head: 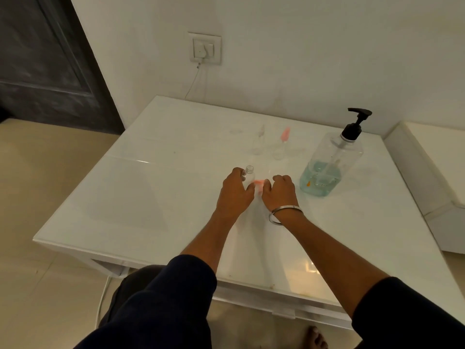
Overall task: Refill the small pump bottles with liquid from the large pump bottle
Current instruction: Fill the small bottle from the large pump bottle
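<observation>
1. Much of the glassware is hard to read: the small open bottle [249, 174] is clear and nearly vanishes against the white table [141, 187]; only its threaded neck stands out, with no cap on it.
2. Between the two hands a blurred pink piece [259, 182] shows; its shape cannot be made out.
3. Farther back stand two more small clear bottles, one with a clear top [259, 142] and one with a pink top [281, 144], both faint and blurred.
4. The left hand [235, 195] reaches forward palm down, fingers curled around the small open bottle, holding it on the table.
5. The right hand [280, 192], a metal bangle [281, 214] at its wrist, lies close beside it with curled fingers at the pink piece; whether it grips the piece cannot be told.
6. The large pump bottle [332, 159] stands upright to the right of the hands, apart from them, black pump on, with blue liquid low in it.
7. Dark sleeves [176, 298] cover both forearms partway.
</observation>
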